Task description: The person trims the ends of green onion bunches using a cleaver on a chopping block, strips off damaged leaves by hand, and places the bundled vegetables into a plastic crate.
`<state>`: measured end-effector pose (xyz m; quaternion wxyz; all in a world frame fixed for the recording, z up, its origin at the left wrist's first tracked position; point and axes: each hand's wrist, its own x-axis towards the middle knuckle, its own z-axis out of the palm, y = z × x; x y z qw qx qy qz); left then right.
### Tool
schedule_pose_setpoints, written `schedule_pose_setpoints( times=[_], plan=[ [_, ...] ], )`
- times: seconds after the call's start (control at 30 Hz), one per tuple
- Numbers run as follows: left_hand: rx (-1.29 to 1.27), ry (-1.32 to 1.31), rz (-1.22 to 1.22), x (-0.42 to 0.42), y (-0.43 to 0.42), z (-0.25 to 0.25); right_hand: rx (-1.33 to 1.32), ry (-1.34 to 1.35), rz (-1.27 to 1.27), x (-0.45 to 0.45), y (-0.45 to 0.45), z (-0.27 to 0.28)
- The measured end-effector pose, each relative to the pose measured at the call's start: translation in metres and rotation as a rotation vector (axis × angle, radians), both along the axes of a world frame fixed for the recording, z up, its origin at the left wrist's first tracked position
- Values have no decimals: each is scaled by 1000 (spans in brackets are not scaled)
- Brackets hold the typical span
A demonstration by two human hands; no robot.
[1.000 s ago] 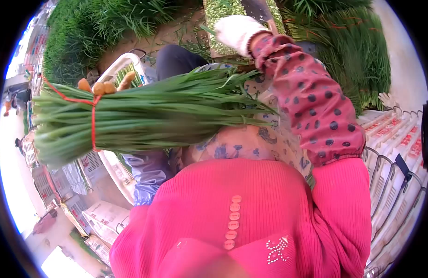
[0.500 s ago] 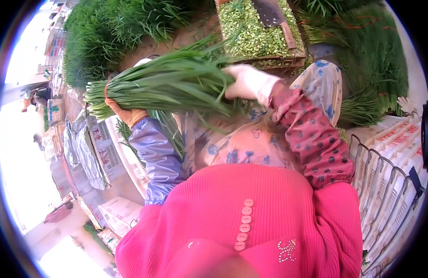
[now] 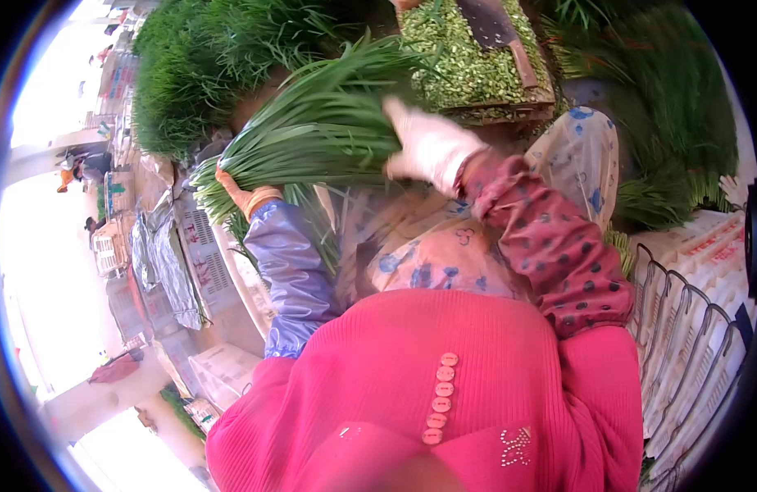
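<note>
A thick bundle of garlic chives (image 3: pixel 321 135) lies across in front of me, pale cut ends at the left and leaf tips at the right. My left hand (image 3: pixel 245 195), in an orange glove, grips it from below near the cut ends. At the leafy side, my right hand (image 3: pixel 427 148) in a white glove has its thumb and fingers apart, against or just beside the leaves. Motion blur hides whether it touches them. More green leaves (image 3: pixel 313 234) hang below the bundle, near my knee.
A box (image 3: pixel 477 78) of chopped pale-green stem pieces, with a broad dark blade (image 3: pixel 486 20) on it, stands beyond my right hand. Heaped chives (image 3: pixel 231 61) lie far left, more bunches (image 3: pixel 657 123) at right. A wire rack (image 3: pixel 681 287) and cartons (image 3: pixel 194 254) flank me.
The bundle and my left hand have shifted right in view, and the leaves have fanned upward. My right hand's fingers have spread and come away from the leaf ends. The whole view has shifted slightly.
</note>
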<state>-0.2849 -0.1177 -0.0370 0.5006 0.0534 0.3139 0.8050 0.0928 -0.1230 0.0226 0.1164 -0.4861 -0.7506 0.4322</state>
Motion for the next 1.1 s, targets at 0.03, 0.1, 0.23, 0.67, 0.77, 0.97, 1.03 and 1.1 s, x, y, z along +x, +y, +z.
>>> schedule_pose_setpoints(
  times=[0.03, 0.1, 0.23, 0.67, 0.77, 0.97, 1.03, 1.1],
  plan=[
    [3, -1, -15, -7, 3, -5, -186, -16, 107, -12, -6, -5],
    [-12, 36, 67, -8, 2, -3, -314, -3, 158, -25, -27, -1],
    [59, 196, 164, 11, 1, 7, -288, 56, 316, -14, -48, 44],
    [419, 541, 38, 52, -12, 49, 336, -236, 244, 49, -58, 47],
    [500, 564, 127, 71, -13, 71, 320, -552, -82, 57, -39, 125],
    [643, 425, -251, 128, -5, 93, 472, 525, -14, 1, -15, 144],
    [655, 413, -403, 144, -5, 104, 609, 297, 52, -10, -3, 121],
    [675, 319, -401, 148, -7, 103, 452, 147, 50, -11, -3, 84]
  ],
)
